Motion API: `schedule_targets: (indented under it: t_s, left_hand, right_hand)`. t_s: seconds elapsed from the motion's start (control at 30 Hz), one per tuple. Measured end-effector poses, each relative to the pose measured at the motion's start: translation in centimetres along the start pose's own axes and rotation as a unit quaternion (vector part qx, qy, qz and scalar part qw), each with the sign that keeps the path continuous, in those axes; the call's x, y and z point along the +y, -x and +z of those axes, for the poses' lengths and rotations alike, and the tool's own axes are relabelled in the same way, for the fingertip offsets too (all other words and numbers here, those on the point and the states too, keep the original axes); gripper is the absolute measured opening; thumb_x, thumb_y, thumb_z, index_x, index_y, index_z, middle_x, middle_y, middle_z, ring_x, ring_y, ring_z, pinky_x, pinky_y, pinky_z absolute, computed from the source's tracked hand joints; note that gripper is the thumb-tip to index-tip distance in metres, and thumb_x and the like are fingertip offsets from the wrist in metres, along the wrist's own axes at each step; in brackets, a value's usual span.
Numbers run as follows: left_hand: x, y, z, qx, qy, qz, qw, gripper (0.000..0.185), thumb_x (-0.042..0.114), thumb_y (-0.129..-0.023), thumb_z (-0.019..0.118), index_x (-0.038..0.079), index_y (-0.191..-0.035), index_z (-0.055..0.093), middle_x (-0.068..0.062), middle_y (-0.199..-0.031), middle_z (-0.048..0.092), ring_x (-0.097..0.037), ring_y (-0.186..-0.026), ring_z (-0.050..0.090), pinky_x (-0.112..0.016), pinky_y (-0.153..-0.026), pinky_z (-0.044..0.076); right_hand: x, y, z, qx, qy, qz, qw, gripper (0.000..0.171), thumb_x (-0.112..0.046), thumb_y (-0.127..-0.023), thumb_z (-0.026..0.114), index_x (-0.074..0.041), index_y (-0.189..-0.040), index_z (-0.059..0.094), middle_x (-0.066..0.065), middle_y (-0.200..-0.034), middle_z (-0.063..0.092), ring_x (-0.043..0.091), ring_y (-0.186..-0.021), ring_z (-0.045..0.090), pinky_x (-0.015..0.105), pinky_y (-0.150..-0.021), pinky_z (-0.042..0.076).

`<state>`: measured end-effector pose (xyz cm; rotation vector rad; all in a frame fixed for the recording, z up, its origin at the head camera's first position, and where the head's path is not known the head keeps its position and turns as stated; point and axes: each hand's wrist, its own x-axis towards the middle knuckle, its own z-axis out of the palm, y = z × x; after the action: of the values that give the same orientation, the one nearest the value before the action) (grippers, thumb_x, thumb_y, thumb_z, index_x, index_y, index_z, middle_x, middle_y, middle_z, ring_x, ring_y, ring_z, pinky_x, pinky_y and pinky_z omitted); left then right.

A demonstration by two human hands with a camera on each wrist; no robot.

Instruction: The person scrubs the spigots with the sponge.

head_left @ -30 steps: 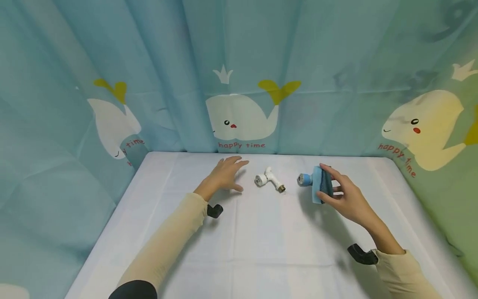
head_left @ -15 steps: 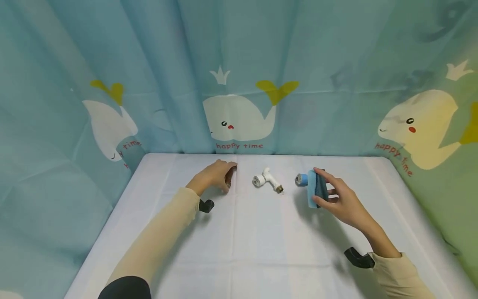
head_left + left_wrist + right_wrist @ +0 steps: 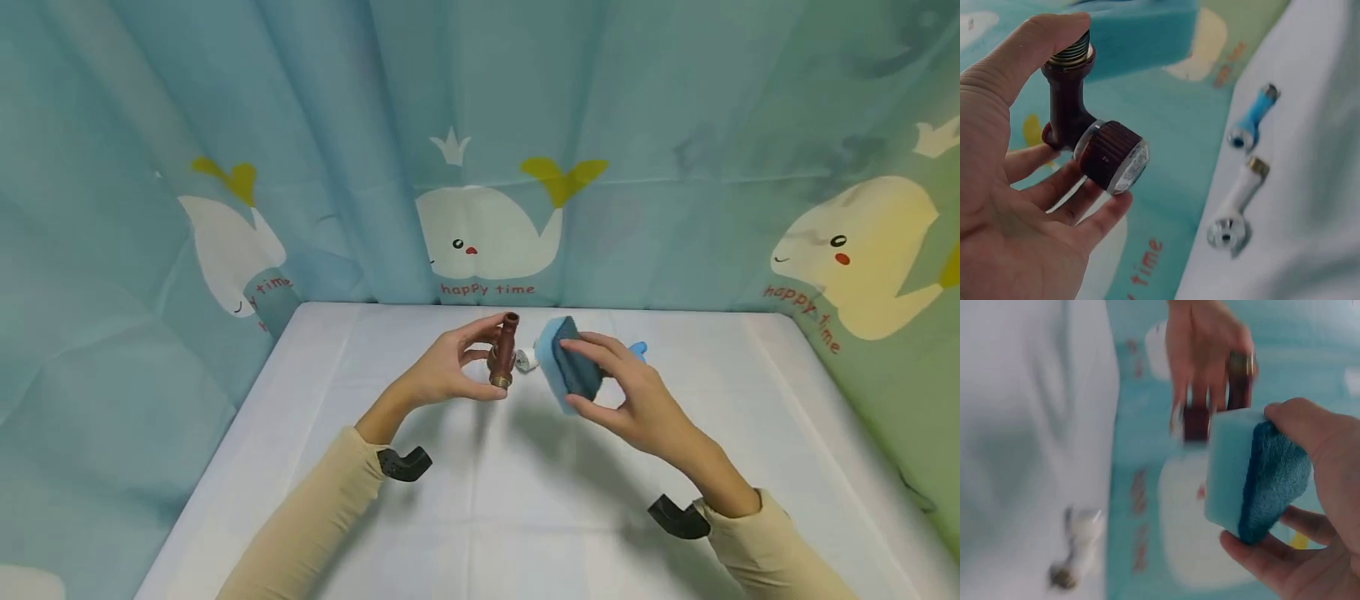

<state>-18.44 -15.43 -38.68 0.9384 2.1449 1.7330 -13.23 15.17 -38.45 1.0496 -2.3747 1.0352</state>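
In the head view my left hand [image 3: 442,367] holds a dark red-brown tap [image 3: 506,346] above the table, its threaded brass end downward. In the left wrist view my thumb presses the threaded end of this tap [image 3: 1067,103], and the fingers support the other side near its ribbed knob. My right hand [image 3: 641,404] pinches a sponge [image 3: 551,367], light blue with a darker blue rough face, between thumb and fingers. The sponge is just right of the tap, with a gap between them in the head view.
A white tap [image 3: 1241,200] and a blue tap [image 3: 1252,119] lie on the white table [image 3: 510,517]. In the head view the sponge and right hand hide much of both. A blue curtain [image 3: 337,150] with whale prints stands behind the table.
My left hand has taken hold of the red-brown tap, lifted it and brought it to the right. My right hand has moved left with the sponge, away from above the blue tap.
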Motion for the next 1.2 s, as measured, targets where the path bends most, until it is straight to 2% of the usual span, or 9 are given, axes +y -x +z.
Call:
schedule_targets:
  t_s: [0.07,0.2,0.3,0.53,0.67,0.77,0.9,1.07,1.2]
  left_hand:
    - [0.6,0.1,0.5,-0.004,-0.009,0.018,0.9998,0.096,-0.001,-0.076,0.087,0.01,-0.158,0.039,-0.008,-0.147,0.052,-0.023,-0.127,0.053,-0.039,-0.109,0.047]
    - [1.1,0.3,1.0,-0.004,-0.011,0.032,0.9994,0.097,-0.001,-0.074,0.088,0.009,-0.157,0.04,-0.009,-0.143,0.054,-0.025,-0.125,0.054,-0.042,-0.11,0.046]
    - [1.0,0.5,1.2,-0.003,-0.01,0.025,0.9996,0.096,0.001,-0.074,0.089,0.009,-0.157,0.041,-0.01,-0.139,0.057,-0.025,-0.123,0.054,-0.042,-0.109,0.046]
    - [1.0,0.4,1.6,-0.001,-0.07,0.02,0.9973,0.097,0.01,-0.072,0.091,0.009,-0.156,0.042,-0.006,-0.138,0.059,-0.02,-0.12,0.056,-0.041,-0.105,0.048]
    - [1.0,0.3,1.7,-0.002,-0.096,0.003,0.9954,0.097,0.015,-0.071,0.092,0.008,-0.155,0.043,-0.005,-0.134,0.06,-0.019,-0.115,0.056,-0.042,-0.104,0.048]
    - [0.6,0.1,1.9,0.002,-0.097,-0.012,0.9952,0.095,0.016,-0.073,0.091,0.01,-0.155,0.043,-0.003,-0.133,0.06,-0.018,-0.115,0.055,-0.041,-0.103,0.047]
    - [0.4,0.1,2.1,-0.001,-0.063,-0.013,0.9979,0.093,0.013,-0.073,0.091,0.01,-0.154,0.044,-0.003,-0.139,0.059,-0.018,-0.12,0.055,-0.041,-0.105,0.047]
    - [0.4,0.0,2.3,-0.006,0.004,-0.012,0.9999,0.091,0.005,-0.076,0.087,0.008,-0.155,0.043,-0.009,-0.138,0.059,-0.022,-0.122,0.054,-0.042,-0.109,0.044]
    - [0.3,-0.1,2.4,0.007,0.038,-0.022,0.999,0.087,0.001,-0.077,0.085,0.009,-0.154,0.045,-0.011,-0.133,0.06,-0.024,-0.119,0.054,-0.042,-0.109,0.044]
  right_hand:
    - [-1.3,-1.1,0.5,-0.006,0.025,-0.044,0.999,0.07,-0.016,-0.083,0.087,-0.02,-0.146,0.058,0.014,-0.147,0.052,0.031,-0.125,0.058,0.044,-0.087,0.059]
    - [-2.6,-2.2,1.3,-0.013,0.107,-0.09,0.99,0.07,-0.016,-0.082,0.088,-0.026,-0.145,0.06,0.018,-0.149,0.049,0.037,-0.119,0.056,0.047,-0.082,0.058]
    - [-2.6,-2.3,1.5,0.005,0.16,-0.086,0.983,0.072,-0.013,-0.08,0.09,-0.028,-0.144,0.062,0.02,-0.148,0.05,0.039,-0.109,0.056,0.048,-0.077,0.059]
    - [-2.7,-2.1,1.5,-0.013,0.135,-0.095,0.986,0.067,-0.016,-0.082,0.088,-0.028,-0.143,0.063,0.018,-0.15,0.049,0.038,-0.113,0.056,0.047,-0.08,0.057]
    - [-2.3,-2.5,1.5,-0.009,0.195,-0.087,0.977,0.064,-0.014,-0.083,0.088,-0.029,-0.141,0.065,0.019,-0.148,0.05,0.038,-0.105,0.054,0.045,-0.07,0.059]
    - [-2.0,-2.7,1.6,0.001,0.205,-0.083,0.975,0.065,-0.015,-0.083,0.088,-0.029,-0.142,0.064,0.02,-0.149,0.049,0.039,-0.103,0.054,0.045,-0.066,0.059]
    - [-1.7,-2.6,1.8,0.006,0.195,-0.103,0.975,0.068,-0.014,-0.081,0.089,-0.029,-0.143,0.063,0.021,-0.149,0.048,0.04,-0.102,0.054,0.046,-0.069,0.059]
    - [-0.6,-3.1,1.9,0.043,0.266,-0.107,0.957,0.07,-0.009,-0.076,0.092,-0.027,-0.139,0.066,0.024,-0.145,0.05,0.044,-0.1,0.054,0.05,-0.072,0.057]
    - [-0.2,-3.3,2.2,0.064,0.268,-0.124,0.953,0.069,-0.009,-0.077,0.091,-0.026,-0.139,0.066,0.027,-0.144,0.05,0.045,-0.097,0.054,0.049,-0.072,0.056]
